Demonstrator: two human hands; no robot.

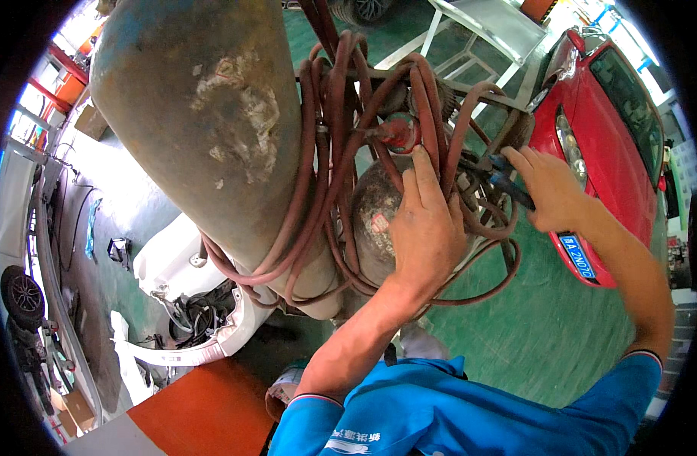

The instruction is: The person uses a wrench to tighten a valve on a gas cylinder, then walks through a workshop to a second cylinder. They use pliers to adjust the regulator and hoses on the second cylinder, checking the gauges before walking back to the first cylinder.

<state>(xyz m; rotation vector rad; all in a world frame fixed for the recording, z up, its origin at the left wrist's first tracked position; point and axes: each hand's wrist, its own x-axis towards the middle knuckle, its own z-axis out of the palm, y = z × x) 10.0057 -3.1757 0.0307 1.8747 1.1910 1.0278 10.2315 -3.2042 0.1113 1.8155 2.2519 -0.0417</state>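
My left hand reaches up against the looped reddish-brown hoses, its fingers stretched out just under a red round fitting. Behind it stands a dark, scuffed gas cylinder. To the right, my right hand is closed around pliers with dark blue-black handles. Their jaw end points left into the valve area beside the hoses, where metal parts and hose loops hide it. A tall, worn grey gas cylinder leans at the left, with hose draped around it.
A red car stands close at the right. A white metal frame stand is behind the cylinders. On the left floor lies a white car bumper with black cables; an orange panel is at lower left. Hose loops hang low around the cylinders.
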